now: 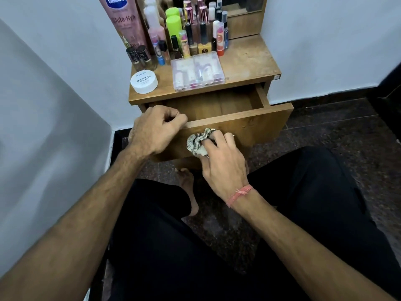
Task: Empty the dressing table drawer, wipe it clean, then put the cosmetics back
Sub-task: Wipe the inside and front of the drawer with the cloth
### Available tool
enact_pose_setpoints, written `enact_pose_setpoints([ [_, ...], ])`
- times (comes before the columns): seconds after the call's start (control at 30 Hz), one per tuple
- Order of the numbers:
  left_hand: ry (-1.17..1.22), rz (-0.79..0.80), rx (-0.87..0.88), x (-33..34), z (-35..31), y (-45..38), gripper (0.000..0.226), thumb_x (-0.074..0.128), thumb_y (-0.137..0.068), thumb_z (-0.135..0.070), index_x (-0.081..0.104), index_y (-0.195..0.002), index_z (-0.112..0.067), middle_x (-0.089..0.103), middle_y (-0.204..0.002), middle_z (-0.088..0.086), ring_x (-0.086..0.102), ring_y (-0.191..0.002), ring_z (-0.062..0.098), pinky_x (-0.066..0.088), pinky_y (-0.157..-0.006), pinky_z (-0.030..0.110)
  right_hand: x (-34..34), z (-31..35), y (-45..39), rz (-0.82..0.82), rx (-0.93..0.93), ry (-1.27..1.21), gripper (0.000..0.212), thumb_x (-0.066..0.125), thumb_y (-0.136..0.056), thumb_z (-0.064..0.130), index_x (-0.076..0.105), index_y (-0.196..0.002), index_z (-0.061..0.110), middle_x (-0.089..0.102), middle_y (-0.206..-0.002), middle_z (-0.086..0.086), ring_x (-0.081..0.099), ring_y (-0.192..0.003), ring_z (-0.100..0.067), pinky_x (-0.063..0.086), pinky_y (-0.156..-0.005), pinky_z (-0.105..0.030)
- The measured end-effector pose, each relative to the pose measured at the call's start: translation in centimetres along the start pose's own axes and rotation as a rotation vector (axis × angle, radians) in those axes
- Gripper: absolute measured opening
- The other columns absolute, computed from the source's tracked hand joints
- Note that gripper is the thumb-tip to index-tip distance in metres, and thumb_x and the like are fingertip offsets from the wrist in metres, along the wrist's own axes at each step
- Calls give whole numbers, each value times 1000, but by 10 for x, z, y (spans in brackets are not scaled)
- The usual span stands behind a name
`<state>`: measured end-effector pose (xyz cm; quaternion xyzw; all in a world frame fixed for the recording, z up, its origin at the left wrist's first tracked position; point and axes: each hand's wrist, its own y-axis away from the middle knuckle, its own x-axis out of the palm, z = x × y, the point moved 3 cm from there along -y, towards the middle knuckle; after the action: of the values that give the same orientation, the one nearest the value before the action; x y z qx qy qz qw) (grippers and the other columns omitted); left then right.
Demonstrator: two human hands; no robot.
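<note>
Right hand (pixel 221 161) fingers gripping crumpled striped woven cloth (pixel 198 142) against open wooden drawer (pixel 249 129), left hand (pixel 155 131) fingers curling over its front edge

Vaseline tube (pixel 121 22) — top cut off | drawer handle (pixel 213 131) — mostly hidden

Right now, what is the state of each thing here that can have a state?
drawer: pulled open, nothing visible inside
clear plastic box: lid closed, flat on the tabletop
nail polish remover tub: lid on
Vaseline tube: upright at the back
cloth: crumpled, pressed on the drawer front
left hand: fingers curled over the drawer's front edge
right hand: holds the cloth
</note>
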<state>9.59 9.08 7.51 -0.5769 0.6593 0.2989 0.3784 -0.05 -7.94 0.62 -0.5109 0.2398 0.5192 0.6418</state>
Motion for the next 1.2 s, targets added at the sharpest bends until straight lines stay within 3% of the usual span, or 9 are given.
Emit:
enact_pose_setpoints([
  [0.17,-6,24,29,0,2,2,41,51,-84,-57,75,-77,-25,72,-73,-3,68,-80,22,53,-81,44,-11,-8,-3,68,-23,-26,18,66,-97,27,70,-114,22,53,-125,6,51,-111,-23,49,-66,-34],
  [0.27,99,96,40,-8,9,3,41,53,-84,-52,78,-77,-21,76,-77,0,70,-81,27,56,-81,49,-15,-35,-3,65,165,-136,25,78,-90,37,73,-110,23,52,-116,7,59,-108,-21,59,-77,-40],
  [0.43,145,79,40,-9,10,3,46,51,-81,-52,79,-78,-17,76,-75,-1,71,-80,25,56,-78,48,-19,-55,7,-120,483,-373,31,83,-83,44,69,-102,24,60,-103,12,63,-89,-10,57,-85,-36],
  [0.57,28,38,33,-3,10,3,38,51,-86,-56,74,-75,-27,72,-74,-6,68,-79,19,53,-80,45,6,-39,15,-138,984,-914,42,81,-76,55,67,-108,31,77,-104,15,74,-102,-11,58,-104,-46],
  [0.63,-10,36,34,0,8,3,41,49,-87,-59,72,-76,-26,72,-73,-6,68,-79,19,53,-80,44,15,-28,14,-150,1191,-1251,33,85,-82,47,67,-100,26,79,-103,9,76,-100,-14,60,-103,-44],
  [0.7,-56,31,34,2,4,2,44,46,-86,-61,70,-77,-25,71,-72,-5,68,-80,20,52,-79,43,17,-19,11,-175,1281,-1366,27,86,-89,33,60,-92,25,74,-98,6,75,-93,-14,61,-98,-40],
  [0.87,-120,1,36,6,-3,4,48,40,-81,-66,65,-74,-25,69,-69,-3,67,-79,22,47,-78,41,41,11,3,-149,1401,-1583,32,89,-88,24,61,-103,21,80,-104,-11,81,-92,-28,66,-92,-51],
  [1.0,-116,8,33,5,-1,2,49,40,-82,-66,65,-74,-24,70,-70,-4,67,-78,20,49,-78,41,58,21,3,-154,1373,-1564,33,91,-87,31,63,-103,21,80,-106,-10,80,-96,-29,64,-97,-51],
  [1.2,-88,26,45,4,4,7,45,42,-83,-64,65,-76,-27,67,-69,-7,64,-75,14,43,-71,38,34,-12,3,-254,1384,-1581,52,95,-80,12,67,-124,11,80,-112,-15,82,-92,-30,67,-86,-51],
])
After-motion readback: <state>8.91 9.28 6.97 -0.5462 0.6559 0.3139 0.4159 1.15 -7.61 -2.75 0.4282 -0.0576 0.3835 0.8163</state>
